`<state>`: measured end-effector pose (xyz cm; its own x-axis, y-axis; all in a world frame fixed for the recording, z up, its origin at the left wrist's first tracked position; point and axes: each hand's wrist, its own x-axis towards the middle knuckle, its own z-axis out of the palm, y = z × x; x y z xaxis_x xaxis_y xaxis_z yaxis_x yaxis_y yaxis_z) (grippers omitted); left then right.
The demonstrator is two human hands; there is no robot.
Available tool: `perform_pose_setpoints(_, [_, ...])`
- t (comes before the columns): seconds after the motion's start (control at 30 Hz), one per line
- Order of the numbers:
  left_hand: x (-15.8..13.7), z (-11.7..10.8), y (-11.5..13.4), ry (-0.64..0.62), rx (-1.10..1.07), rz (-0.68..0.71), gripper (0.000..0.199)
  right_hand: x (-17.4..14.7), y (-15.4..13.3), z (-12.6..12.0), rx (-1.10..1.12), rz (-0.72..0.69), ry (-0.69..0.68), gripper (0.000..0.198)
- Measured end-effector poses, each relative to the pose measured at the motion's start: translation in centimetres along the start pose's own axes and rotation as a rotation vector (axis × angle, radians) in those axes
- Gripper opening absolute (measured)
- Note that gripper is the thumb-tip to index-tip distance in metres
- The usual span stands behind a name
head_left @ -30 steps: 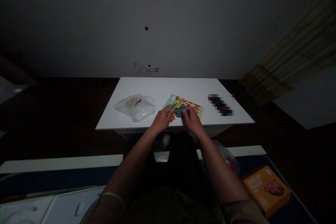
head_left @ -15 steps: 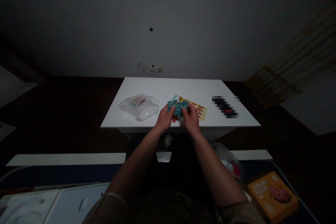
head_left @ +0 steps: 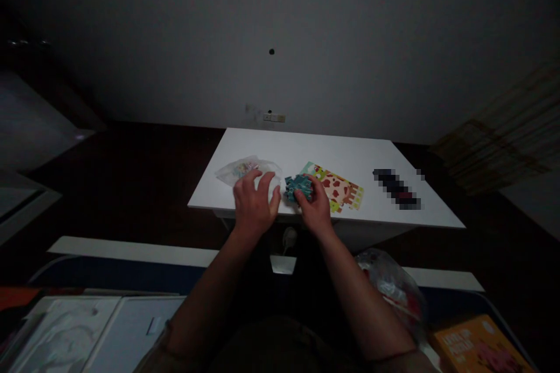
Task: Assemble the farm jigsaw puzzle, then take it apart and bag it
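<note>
My right hand point(head_left: 317, 205) is closed around a bunch of teal jigsaw puzzle pieces point(head_left: 298, 187), held just above the near edge of the white table point(head_left: 332, 148). My left hand point(head_left: 255, 203) has its fingers spread and curved, with nothing visible in them. It hovers over the near side of a clear plastic bag point(head_left: 227, 173) and partly hides it. Colourful bits show inside the bag. Beyond the right hand lies a partly assembled puzzle point(head_left: 339, 186) with brown spots on a cream shape and a green and yellow border.
A pixelated dark object point(head_left: 396, 188) lies on the table's right side. Around my seat are an orange puzzle box point(head_left: 476, 344), a transparent bag with red contents point(head_left: 394, 285) and an open white box point(head_left: 65, 332).
My left hand has let go of the teal pieces and moved left, its fingers spreading near the plastic bag. The right hand keeps the pieces, and more of the puzzle shows. The view has shifted left.
</note>
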<state>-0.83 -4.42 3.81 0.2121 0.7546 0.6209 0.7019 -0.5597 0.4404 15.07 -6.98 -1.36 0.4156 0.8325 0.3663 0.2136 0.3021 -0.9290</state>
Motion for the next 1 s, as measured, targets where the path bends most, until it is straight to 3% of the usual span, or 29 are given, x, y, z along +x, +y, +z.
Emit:
perform_pose_setpoints(0.13, [-0.7,-1.6,-3.1,-0.004,0.232,-0.088,0.030,-0.3,-0.9,1.1,-0.371,-0.162,-0.215,0.034])
perform_pose_setpoints(0.27, [-0.9,-1.0,-5.2,-0.014,0.116,-0.054,0.029,0.4,-1.7,3.7,-0.499,-0.211,-0.340,0.032])
perform_pose_setpoints(0.43, [-0.6,-0.5,-6.2,-0.001,-0.063,0.017,0.034,2.8,-1.3,7.2,-0.413,-0.059,-0.262,0.032])
perform_pose_setpoints(0.67, [-0.2,0.0,-7.0,-0.112,-0.196,0.117,0.034,6.2,1.0,11.6,-0.038,0.286,-0.327,0.017])
perform_pose_setpoints(0.83, [0.0,0.3,-7.4,-0.047,-0.228,0.110,0.029,6.2,1.3,12.6,0.213,0.206,-0.385,0.028])
perform_pose_setpoints(1.0, [0.4,0.5,-7.6,-0.011,-0.255,0.027,0.026,4.7,1.6,9.3,0.028,-0.021,-0.471,0.038])
